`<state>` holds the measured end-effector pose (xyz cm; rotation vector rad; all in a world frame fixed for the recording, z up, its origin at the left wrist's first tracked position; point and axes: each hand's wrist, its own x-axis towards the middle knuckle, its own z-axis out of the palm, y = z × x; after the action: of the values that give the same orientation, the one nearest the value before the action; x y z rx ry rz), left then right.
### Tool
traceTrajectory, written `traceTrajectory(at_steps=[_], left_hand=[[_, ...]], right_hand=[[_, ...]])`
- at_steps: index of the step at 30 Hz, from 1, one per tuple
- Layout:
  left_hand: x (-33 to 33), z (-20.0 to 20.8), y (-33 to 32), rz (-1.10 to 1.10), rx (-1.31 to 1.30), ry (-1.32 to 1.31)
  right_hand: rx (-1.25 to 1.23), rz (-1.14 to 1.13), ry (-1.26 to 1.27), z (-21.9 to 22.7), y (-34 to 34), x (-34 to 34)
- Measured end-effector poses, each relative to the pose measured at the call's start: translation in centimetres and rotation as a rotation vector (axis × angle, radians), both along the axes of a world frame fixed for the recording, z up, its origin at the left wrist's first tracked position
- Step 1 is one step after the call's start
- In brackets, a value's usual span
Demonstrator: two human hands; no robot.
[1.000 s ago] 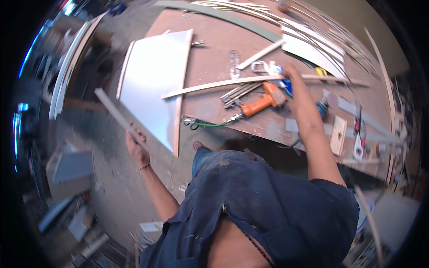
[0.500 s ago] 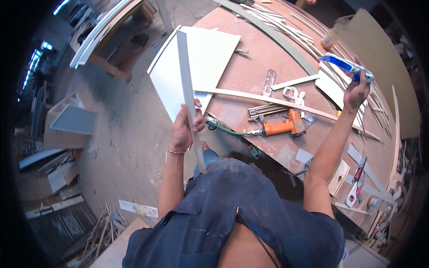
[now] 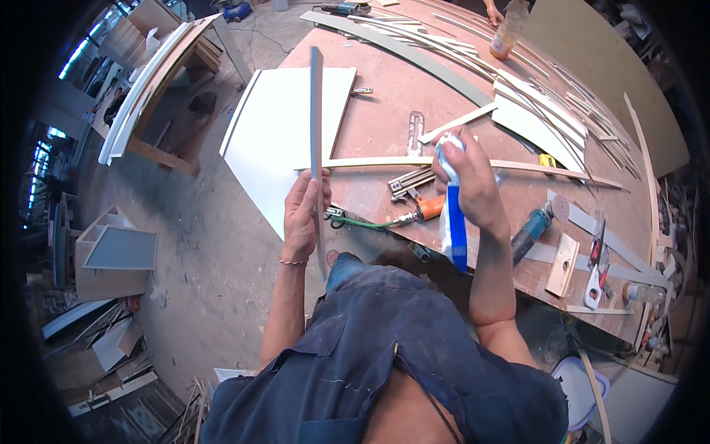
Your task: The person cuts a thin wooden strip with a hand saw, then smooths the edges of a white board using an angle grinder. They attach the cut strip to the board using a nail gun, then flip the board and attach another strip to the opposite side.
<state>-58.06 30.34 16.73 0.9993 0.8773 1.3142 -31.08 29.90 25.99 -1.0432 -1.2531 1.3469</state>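
My left hand [image 3: 302,211] is closed around a thin, narrow strip of board [image 3: 316,111], which points upward, away from me. In my right hand [image 3: 477,181] is a soft blue-and-white pack [image 3: 455,233], gripped by its whitish upper end, with the blue end hanging down; its exact kind is unclear. Behind the strip, a white panel [image 3: 274,118] overhangs the workbench edge. A long pale wood strip [image 3: 384,160] lies across the bench from that panel to the right. Below my right hand an orange air nailer [image 3: 429,208] is partly hidden by the hand and pack.
Scattered over the pinkish workbench [image 3: 384,74] are several thin strips, a yellow tape measure [image 3: 547,160], an angle grinder [image 3: 534,229] and a plastic bottle [image 3: 506,33] beside another person's hand [image 3: 494,13]. A green hose [image 3: 366,224] runs to the nailer. Left stands a wooden frame table [image 3: 159,152].
My right hand has come inward from the far right of the bench with the blue-and-white pack, now hanging downward. The grinder has come into sight. My left hand keeps hold of the strip.
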Motion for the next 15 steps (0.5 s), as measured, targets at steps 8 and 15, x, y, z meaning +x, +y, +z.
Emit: traceTrajectory(at_steps=[8,15], left_hand=[[-11.9,-11.3,4.4,0.943,-0.248,0.847],[-16.8,-18.7,8.3,0.993,-0.465,1.221]], right_hand=[[-0.262,-0.084,0.07,-7.3,-3.1,0.9],[-0.434,-0.057,-0.026,-11.0,-5.2,1.9]])
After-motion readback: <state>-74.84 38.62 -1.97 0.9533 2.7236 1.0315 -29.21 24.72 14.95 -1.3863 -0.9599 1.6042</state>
